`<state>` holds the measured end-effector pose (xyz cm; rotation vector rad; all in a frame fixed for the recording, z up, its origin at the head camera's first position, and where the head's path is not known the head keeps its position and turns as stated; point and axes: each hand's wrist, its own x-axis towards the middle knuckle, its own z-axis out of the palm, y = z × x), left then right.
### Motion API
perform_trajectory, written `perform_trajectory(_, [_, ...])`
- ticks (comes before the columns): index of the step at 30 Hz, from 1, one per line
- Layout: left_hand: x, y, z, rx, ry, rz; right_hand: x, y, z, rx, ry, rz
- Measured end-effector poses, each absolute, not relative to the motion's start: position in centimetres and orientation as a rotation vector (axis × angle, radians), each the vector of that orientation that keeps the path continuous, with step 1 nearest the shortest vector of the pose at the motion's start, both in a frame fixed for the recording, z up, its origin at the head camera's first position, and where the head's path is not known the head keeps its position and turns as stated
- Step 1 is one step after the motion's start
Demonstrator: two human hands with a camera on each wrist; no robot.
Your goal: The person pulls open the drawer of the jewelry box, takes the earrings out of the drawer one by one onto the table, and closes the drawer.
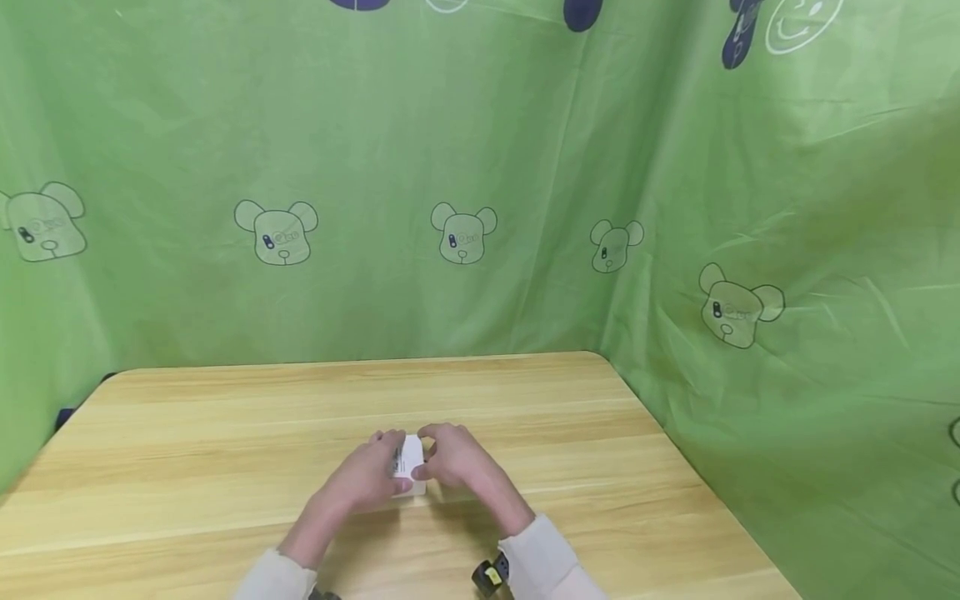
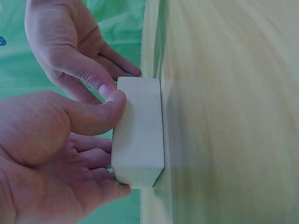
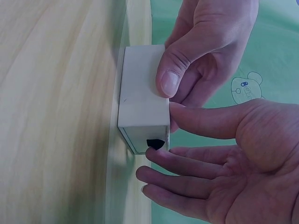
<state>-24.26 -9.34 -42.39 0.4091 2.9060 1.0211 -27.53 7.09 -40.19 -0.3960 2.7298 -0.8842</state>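
Note:
A small white box (image 1: 409, 457) with dark print sits on the wooden table, between both hands. My left hand (image 1: 365, 472) grips it, thumb on the near face and fingers reaching over the left end and behind. In the right wrist view, a black rounded patch marks the right end of the box (image 3: 144, 88). My right hand (image 1: 455, 456) touches that end with fairly straight fingers. Its thumb lies at the box's upper edge, near the left thumb, and a fingertip meets the black patch. The far side of the box is hidden.
The wooden table (image 1: 570, 417) spreads out around the hands. Green curtains (image 1: 375, 150) with bear-face prints stand behind it and along both sides. A dark wrist device (image 1: 489, 575) is strapped below the right sleeve.

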Motion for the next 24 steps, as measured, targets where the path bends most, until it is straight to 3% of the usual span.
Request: perform_trajectory(24, [-24.26, -9.67, -42.24, 0.417, 2.905, 0.976, -28.06, 7.60, -40.49, -0.413, 2.704, -0.938])
